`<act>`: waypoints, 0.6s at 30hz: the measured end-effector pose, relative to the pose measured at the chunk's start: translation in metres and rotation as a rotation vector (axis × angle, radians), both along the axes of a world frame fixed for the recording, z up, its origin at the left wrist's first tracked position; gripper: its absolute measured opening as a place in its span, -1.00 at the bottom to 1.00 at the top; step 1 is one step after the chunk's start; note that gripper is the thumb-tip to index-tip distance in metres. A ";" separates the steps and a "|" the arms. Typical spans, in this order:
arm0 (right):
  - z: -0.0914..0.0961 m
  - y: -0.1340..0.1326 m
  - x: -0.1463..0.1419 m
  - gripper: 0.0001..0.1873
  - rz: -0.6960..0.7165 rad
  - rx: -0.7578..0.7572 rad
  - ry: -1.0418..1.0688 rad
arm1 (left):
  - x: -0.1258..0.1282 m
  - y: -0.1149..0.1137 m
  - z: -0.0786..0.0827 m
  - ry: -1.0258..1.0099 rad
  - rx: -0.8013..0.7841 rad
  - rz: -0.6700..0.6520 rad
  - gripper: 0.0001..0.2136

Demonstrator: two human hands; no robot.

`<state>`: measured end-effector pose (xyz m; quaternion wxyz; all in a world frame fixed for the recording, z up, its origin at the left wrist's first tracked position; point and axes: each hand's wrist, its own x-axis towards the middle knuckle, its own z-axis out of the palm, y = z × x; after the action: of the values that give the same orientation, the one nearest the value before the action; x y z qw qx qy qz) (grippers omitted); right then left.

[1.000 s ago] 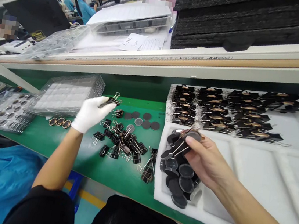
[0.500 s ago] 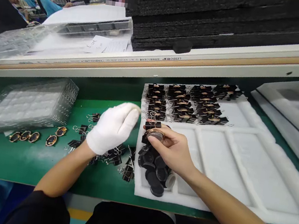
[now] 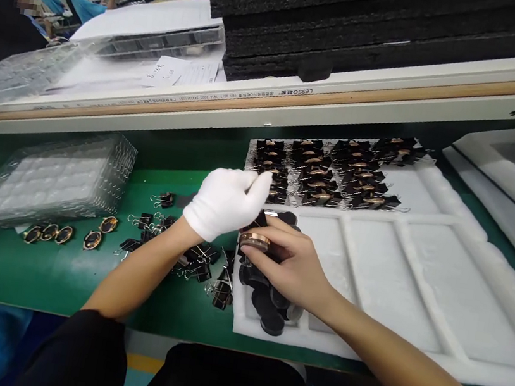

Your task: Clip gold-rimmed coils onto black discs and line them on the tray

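Note:
My bare right hand (image 3: 293,259) pinches a round gold-rimmed piece (image 3: 255,242) with a dark face between thumb and fingers. Just above this piece, my left hand (image 3: 232,201), in a white glove, is closed on a black binder clip (image 3: 260,220); the glove hides most of the clip. Below my right hand, a heap of black discs (image 3: 272,323) lies in the front left compartment of a white foam tray (image 3: 382,261). Loose binder clips (image 3: 223,293) are scattered on the green table beneath and beside my left forearm.
Rows of clipped gold-rimmed pieces (image 3: 320,173) fill the tray's back part. Several loose gold-rimmed pieces (image 3: 92,239) lie left on the green table (image 3: 35,277), near stacked clear plastic trays (image 3: 58,178). A ledge (image 3: 268,115) runs behind, bearing black foam sheets (image 3: 379,37). People sit far back.
My left hand has moved right, onto the binder clip at the round piece. My right hand has shifted slightly left and tilted the piece. The camera view has shifted a little.

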<state>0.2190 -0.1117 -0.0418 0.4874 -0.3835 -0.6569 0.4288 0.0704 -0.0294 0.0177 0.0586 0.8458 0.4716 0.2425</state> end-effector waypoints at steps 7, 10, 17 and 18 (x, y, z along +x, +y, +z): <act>0.000 0.006 0.006 -0.79 -0.115 -0.185 0.045 | -0.007 0.010 0.007 -0.256 0.053 0.080 -0.44; -0.001 0.010 0.006 -0.66 -0.119 -0.177 -0.014 | 0.000 0.009 0.010 -0.286 0.117 0.070 -0.41; -0.003 0.011 0.010 -0.54 -0.152 -0.144 -0.102 | 0.018 0.010 0.003 -0.205 0.175 -0.031 -0.42; -0.003 0.012 0.011 -0.53 -0.151 -0.157 -0.105 | 0.020 0.010 0.002 -0.194 0.169 -0.033 -0.43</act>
<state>0.2295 -0.0999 -0.0453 0.4517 -0.4907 -0.6153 0.4203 0.0902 -0.0192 0.0193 0.0363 0.8280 0.4275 0.3610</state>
